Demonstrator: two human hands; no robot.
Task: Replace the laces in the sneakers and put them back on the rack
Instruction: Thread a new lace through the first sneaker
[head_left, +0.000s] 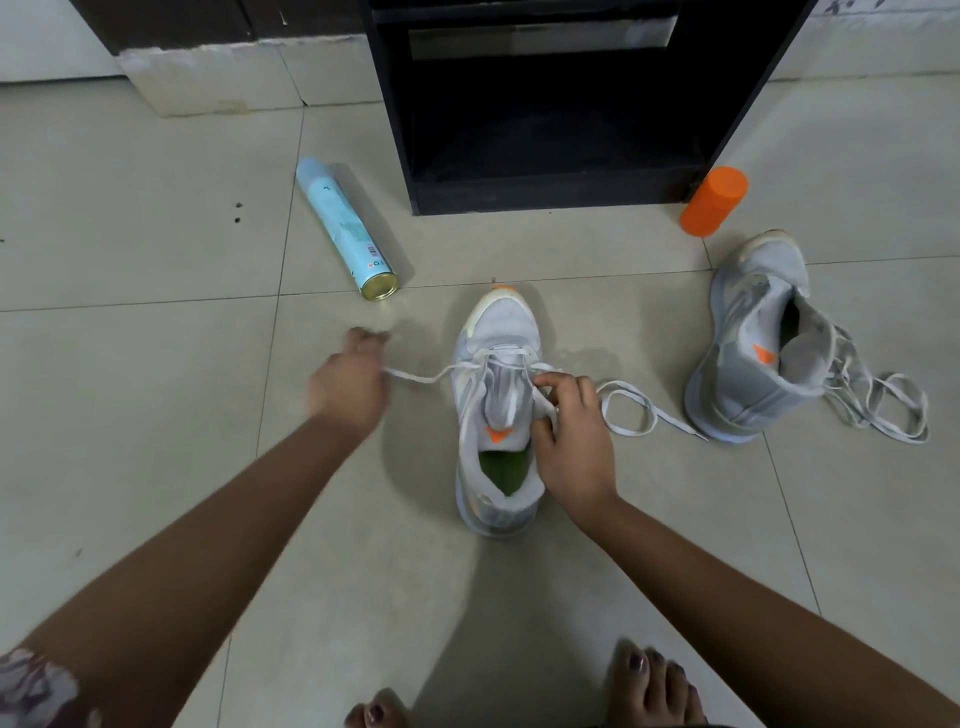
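- The tiled floor (130, 415) is under everything.
- The black rack (545, 200) stands at 12 o'clock with its front open.
- The middle sneaker (506, 322) sits on the floor in front of the rack, toe pointing to 12 o'clock.
- The other sneaker (737, 374) is at 3 o'clock, well apart, with loose laces (883, 410) beside it.
- The blue spray can (345, 228) lies on its side at 10 o'clock.
- The orange can (715, 200) is at 1 o'clock, just beside the rack's corner.
- The left hand (348, 387), at 9 o'clock and blurry, pinches one end of the white lace (415, 375) with curled fingers.
- The right hand (571, 441) grips the middle sneaker's right side by the lace holes.
- The lace's other end lies looped on the floor at 3 o'clock.
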